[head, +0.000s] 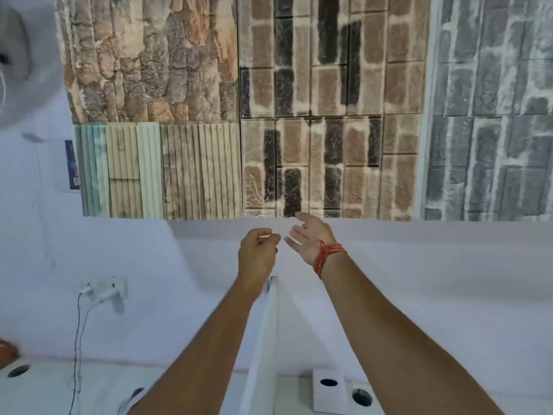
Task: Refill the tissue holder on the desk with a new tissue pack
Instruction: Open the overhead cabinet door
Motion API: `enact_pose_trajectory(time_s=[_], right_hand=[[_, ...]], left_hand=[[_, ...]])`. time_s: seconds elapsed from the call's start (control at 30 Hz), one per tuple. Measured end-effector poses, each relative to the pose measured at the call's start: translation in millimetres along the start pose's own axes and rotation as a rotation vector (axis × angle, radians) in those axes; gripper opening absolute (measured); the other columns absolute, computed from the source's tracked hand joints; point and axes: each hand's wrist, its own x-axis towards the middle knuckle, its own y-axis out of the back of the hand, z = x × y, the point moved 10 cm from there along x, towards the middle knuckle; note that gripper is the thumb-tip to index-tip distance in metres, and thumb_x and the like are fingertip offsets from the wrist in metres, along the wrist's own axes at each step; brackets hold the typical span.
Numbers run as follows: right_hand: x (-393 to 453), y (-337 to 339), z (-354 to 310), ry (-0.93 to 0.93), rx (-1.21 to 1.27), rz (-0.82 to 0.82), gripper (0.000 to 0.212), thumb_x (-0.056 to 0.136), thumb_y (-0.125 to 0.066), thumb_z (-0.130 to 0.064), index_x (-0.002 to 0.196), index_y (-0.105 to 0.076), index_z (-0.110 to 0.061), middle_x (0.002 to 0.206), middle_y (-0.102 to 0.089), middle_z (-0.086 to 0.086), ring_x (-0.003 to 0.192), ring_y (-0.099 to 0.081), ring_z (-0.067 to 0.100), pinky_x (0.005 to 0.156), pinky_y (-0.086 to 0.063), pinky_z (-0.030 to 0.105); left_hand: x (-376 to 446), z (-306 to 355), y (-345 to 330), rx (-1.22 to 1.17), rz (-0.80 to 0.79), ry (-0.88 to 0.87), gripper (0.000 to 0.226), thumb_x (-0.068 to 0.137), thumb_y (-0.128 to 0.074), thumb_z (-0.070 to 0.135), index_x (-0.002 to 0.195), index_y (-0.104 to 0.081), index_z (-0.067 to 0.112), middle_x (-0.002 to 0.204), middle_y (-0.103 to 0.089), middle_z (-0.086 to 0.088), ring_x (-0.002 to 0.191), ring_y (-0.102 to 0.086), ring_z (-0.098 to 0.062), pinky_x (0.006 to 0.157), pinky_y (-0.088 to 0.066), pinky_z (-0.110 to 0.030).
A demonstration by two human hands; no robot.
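Observation:
Both of my arms reach forward and up toward the white wall, well above the desk. My left hand [258, 250] has its fingers curled in, and I see nothing in it. My right hand [311, 239], with a red thread around the wrist, is open with the fingers spread, close beside the left. A small white box [329, 398] with a round dark opening on top stands on the white desk [45, 393] below my right forearm; it looks like the tissue holder. No tissue pack is in view.
A thin white partition panel [264, 339] rises from the desk between my forearms. Round cable holes [362, 397] dot the desk. A wall socket [103, 290] with plugged-in chargers and hanging cables is at the left. Stone-pattern sample panels [239, 115] cover the wall above.

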Motion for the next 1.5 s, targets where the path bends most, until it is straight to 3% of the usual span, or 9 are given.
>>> enact_pose_trajectory(time_s=[0.17, 0.4, 0.63, 0.77, 0.9, 1.03, 1.3, 1.43, 1.5], right_hand=[[20, -18, 1, -0.016, 0.198, 0.042, 0.025, 0.093, -0.056, -0.004, 0.118, -0.055, -0.006, 0.116, -0.04, 0.018, 0.111, -0.046, 0.032, 0.096, -0.052, 0.047], [-13, -12, 6, 0.061, 0.181, 0.113, 0.009, 0.086, -0.054, -0.01, 0.094, -0.057, -0.011, 0.11, -0.053, 0.013, 0.086, -0.06, 0.027, 0.071, -0.054, 0.04], [-119, 32, -18, 0.178, -0.012, 0.269, 0.024, 0.09, -0.053, -0.022, 0.102, -0.059, -0.002, 0.073, -0.057, 0.012, 0.062, -0.056, 0.026, 0.064, -0.054, 0.037], [-220, 48, -73, 0.531, -0.75, 0.589, 0.052, 0.097, -0.042, -0.037, 0.138, -0.046, -0.004, 0.129, -0.055, 0.018, 0.112, -0.057, 0.036, 0.091, -0.044, 0.04], [-332, 42, -129, 1.012, -0.938, 0.596, 0.042, 0.103, -0.034, -0.027, 0.141, -0.044, -0.013, 0.139, -0.053, 0.008, 0.127, -0.049, 0.024, 0.107, -0.034, 0.031], [-378, 82, -165, 0.964, -1.168, 0.601, 0.058, 0.104, -0.037, -0.027, 0.156, -0.013, -0.017, 0.159, -0.029, 0.005, 0.143, -0.032, 0.024, 0.113, -0.025, 0.03], [-397, 179, -225, 0.641, -1.674, 0.779, 0.079, 0.097, -0.021, -0.061, 0.155, 0.004, -0.013, 0.165, 0.002, 0.004, 0.152, -0.005, 0.022, 0.115, -0.016, 0.058], [-395, 193, -233, 0.627, -1.889, 0.715, 0.079, 0.096, -0.019, -0.062, 0.155, 0.006, -0.016, 0.165, 0.005, 0.002, 0.152, 0.008, 0.022, 0.115, -0.008, 0.064], [-392, 192, -230, 0.668, -1.893, 0.701, 0.081, 0.095, -0.02, -0.064, 0.154, 0.006, -0.016, 0.165, 0.006, 0.002, 0.152, 0.009, 0.022, 0.115, -0.008, 0.064]], left_hand=[[21, -7, 14, 0.034, -0.048, 0.016, 0.052, 0.089, -0.063, 0.024, 0.137, -0.045, 0.021, 0.114, -0.063, -0.001, 0.111, -0.061, -0.024, 0.102, -0.049, -0.048], [2, 12, 31, 0.008, -0.061, -0.033, 0.072, 0.086, -0.064, 0.019, 0.148, -0.028, 0.021, 0.134, -0.051, 0.0, 0.119, -0.052, -0.022, 0.104, -0.046, -0.048], [-121, 60, 20, -0.022, -0.183, -0.401, 0.071, 0.079, -0.048, 0.0, 0.146, -0.034, 0.02, 0.13, -0.059, 0.003, 0.123, -0.054, -0.018, 0.092, -0.048, -0.032], [-196, 77, -7, 0.016, -0.33, -0.564, 0.074, 0.079, -0.049, -0.002, 0.148, -0.034, 0.017, 0.144, -0.05, 0.005, 0.128, -0.049, -0.015, 0.108, -0.042, -0.033], [-267, 97, -59, 0.066, -0.566, -0.744, 0.08, 0.074, -0.048, -0.002, 0.15, -0.034, 0.017, 0.154, -0.037, 0.012, 0.142, -0.034, -0.001, 0.118, -0.032, -0.038], [-322, 111, -132, 0.197, -0.781, -0.822, 0.093, 0.071, -0.046, -0.003, 0.156, -0.017, 0.019, 0.163, -0.025, 0.003, 0.151, -0.021, -0.013, 0.122, -0.026, -0.044], [-377, 122, -255, 0.493, -0.902, -0.86, 0.104, 0.078, -0.045, -0.01, 0.151, 0.004, 0.045, 0.166, 0.003, 0.013, 0.154, -0.004, -0.029, 0.117, -0.03, -0.056], [-379, 117, -274, 0.37, -0.886, -0.907, 0.115, 0.079, -0.048, -0.015, 0.15, 0.02, 0.044, 0.164, 0.021, 0.01, 0.153, 0.001, -0.017, 0.114, -0.036, -0.033], [-379, 114, -273, 0.339, -0.849, -0.942, 0.11, 0.082, -0.051, -0.014, 0.153, 0.015, 0.04, 0.161, 0.025, 0.015, 0.149, 0.005, -0.007, 0.111, -0.022, -0.011]])
